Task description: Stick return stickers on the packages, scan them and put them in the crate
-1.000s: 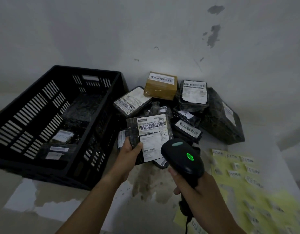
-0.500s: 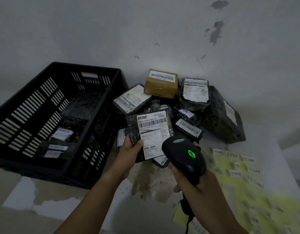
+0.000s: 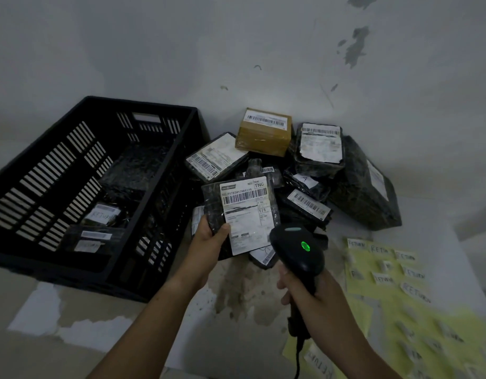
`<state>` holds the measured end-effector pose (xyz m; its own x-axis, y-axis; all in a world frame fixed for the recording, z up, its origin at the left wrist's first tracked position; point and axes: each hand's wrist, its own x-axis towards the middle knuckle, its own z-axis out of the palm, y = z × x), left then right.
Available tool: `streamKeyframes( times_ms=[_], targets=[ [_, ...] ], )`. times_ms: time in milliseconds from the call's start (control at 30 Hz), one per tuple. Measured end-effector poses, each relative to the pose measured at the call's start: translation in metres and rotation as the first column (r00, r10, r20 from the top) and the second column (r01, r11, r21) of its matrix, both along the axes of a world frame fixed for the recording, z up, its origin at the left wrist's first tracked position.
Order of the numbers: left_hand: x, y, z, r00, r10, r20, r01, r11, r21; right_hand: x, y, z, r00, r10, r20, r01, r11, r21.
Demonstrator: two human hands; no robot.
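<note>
My left hand (image 3: 210, 237) grips a black plastic-wrapped package (image 3: 243, 214) by its lower left corner, its white barcode label facing me. My right hand (image 3: 315, 299) holds a black barcode scanner (image 3: 298, 251) with a green light lit, its head just below and right of the package's label. The black slatted crate (image 3: 80, 187) stands to the left and holds a few dark packages with RETURN stickers (image 3: 100, 216). A yellow sheet of RETURN stickers (image 3: 386, 272) lies on the floor at the right.
A pile of packages sits against the wall behind the held one: a brown box (image 3: 265, 131), several black wrapped parcels (image 3: 319, 149) and a large black bag (image 3: 365, 187). The scanner's cable runs down toward the bottom edge. The floor is stained and patchy.
The view has shifted slightly; the package and scanner stay in the same hold, with the scanner head a little closer to the label.
</note>
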<state>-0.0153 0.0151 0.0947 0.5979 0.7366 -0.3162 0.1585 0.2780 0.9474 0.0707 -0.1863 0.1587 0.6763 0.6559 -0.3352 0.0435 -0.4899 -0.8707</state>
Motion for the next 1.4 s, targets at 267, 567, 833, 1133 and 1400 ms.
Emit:
streamKeyframes(
  times_ms=[267, 567, 833, 1133, 1400],
  targets=[
    [-0.029, 0.014, -0.006, 0.974, 0.226, 0.002, -0.226, 0.974, -0.007, 0.003, 0.024, -0.117, 0.939, 0.338, -0.067, -0.342, 0.892, -0.297],
    [-0.046, 0.010, -0.008, 0.982, 0.185, -0.044, -0.187, 0.982, -0.037, -0.017, 0.072, -0.211, 0.890, 0.456, 0.019, -0.418, 0.831, -0.368],
    [-0.059, 0.003, -0.016, 0.987, 0.122, -0.105, -0.123, 0.992, -0.002, -0.030, 0.083, -0.237, 0.911, 0.391, 0.129, -0.320, 0.869, -0.377],
    [-0.065, -0.016, -0.026, 0.990, 0.060, -0.127, -0.065, 0.997, -0.030, -0.033, 0.052, -0.229, 0.911, 0.355, 0.208, -0.293, 0.915, -0.279],
    [-0.056, -0.058, -0.039, 0.987, 0.015, -0.162, -0.021, 0.999, -0.037, -0.009, -0.031, -0.200, 0.936, 0.207, 0.284, -0.155, 0.969, -0.195]
  ],
)
